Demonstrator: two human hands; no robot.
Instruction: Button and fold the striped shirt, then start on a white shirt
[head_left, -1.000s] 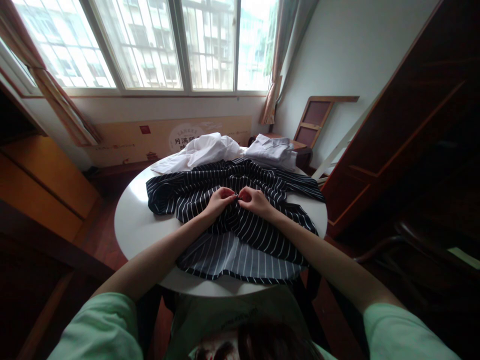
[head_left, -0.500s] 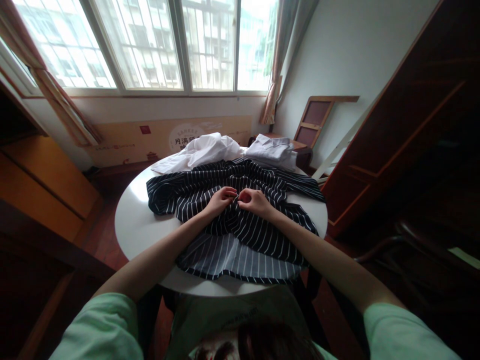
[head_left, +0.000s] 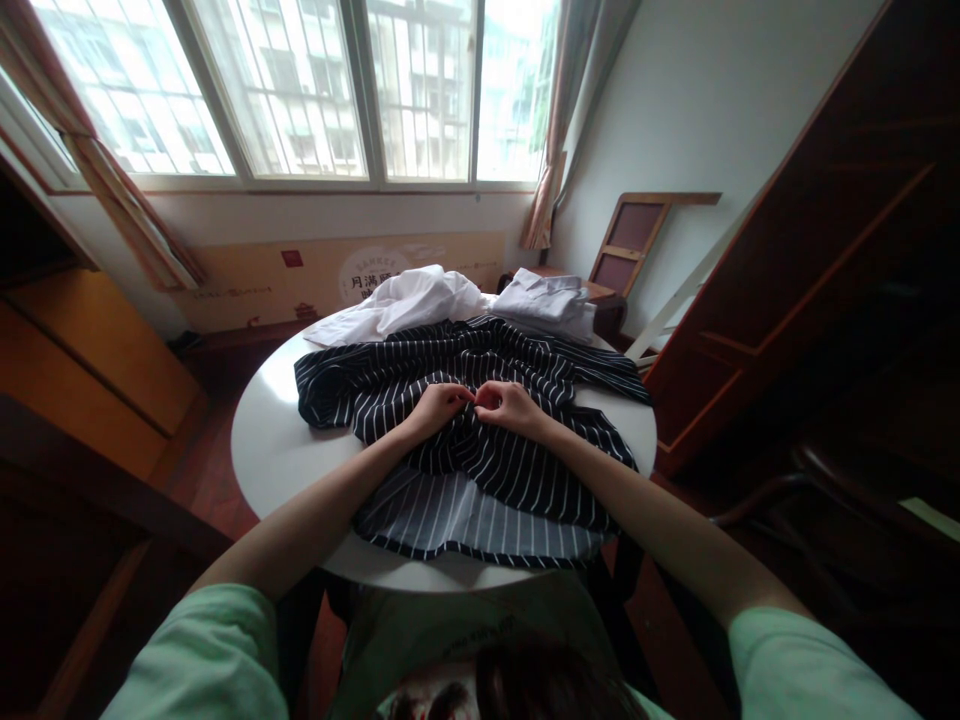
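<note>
A black shirt with white stripes (head_left: 517, 470) lies spread and rumpled on a round white table (head_left: 262, 440), its lower hem towards me. Its sleeves reach out to both sides. My left hand (head_left: 441, 408) pinches the shirt's front near the middle. Facing it, my right hand (head_left: 507, 405) also pinches the cloth there, thumb and forefinger forming a ring. The fingertips of both hands almost meet. Whatever small part of the shirt sits between them is too small to make out.
Behind the striped shirt lie a crumpled white garment (head_left: 427, 300) and a folded pale shirt (head_left: 544, 300). A wooden chair (head_left: 626, 245) stands by the back wall. To the right leans a dark wooden panel (head_left: 750, 300); an orange-brown cabinet (head_left: 90, 360) is at the left.
Both hands have come down slightly towards me, and the left fingers have straightened a little at the pinch. The striped shirt lies much as before.
</note>
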